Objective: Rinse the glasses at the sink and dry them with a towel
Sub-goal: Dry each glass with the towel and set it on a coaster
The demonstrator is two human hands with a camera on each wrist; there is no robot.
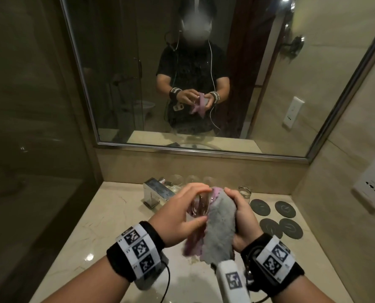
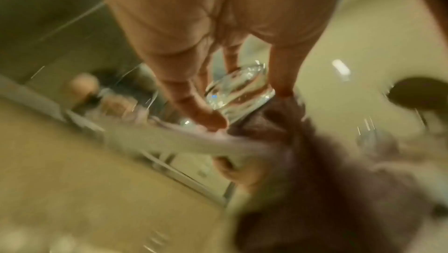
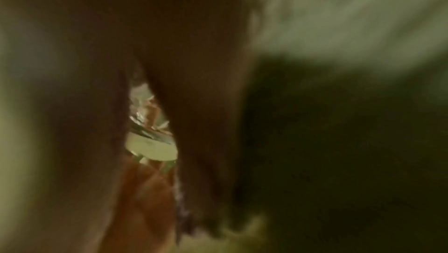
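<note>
Both hands are raised over the marble counter point(image 1: 88, 217) at frame centre. A clear glass point(image 1: 198, 206) is gripped by the left hand point(image 1: 180, 217), fingers curved over its top and thumb underneath; in the left wrist view the glass point(image 2: 238, 92) is seen pinched between fingertips point(image 2: 208, 117) and thumb. A grey-and-pink towel point(image 1: 220, 228) is clutched by the right hand point(image 1: 243, 217) and pressed against the glass at its 3 o'clock side, part of the cloth being tucked into the glass. The right wrist view is blurred and dark; only a sliver of glass is made out.

At 12 o'clock from the hands, a chrome faucet point(image 1: 158, 191) and several clear glasses point(image 1: 176, 182) are noted along the back wall. One further glass point(image 1: 244, 191) stands at 1 o'clock. Four dark round coasters point(image 1: 285, 209) lie at 3 o'clock. The scene is reflected in the mirror point(image 1: 121, 73) above.
</note>
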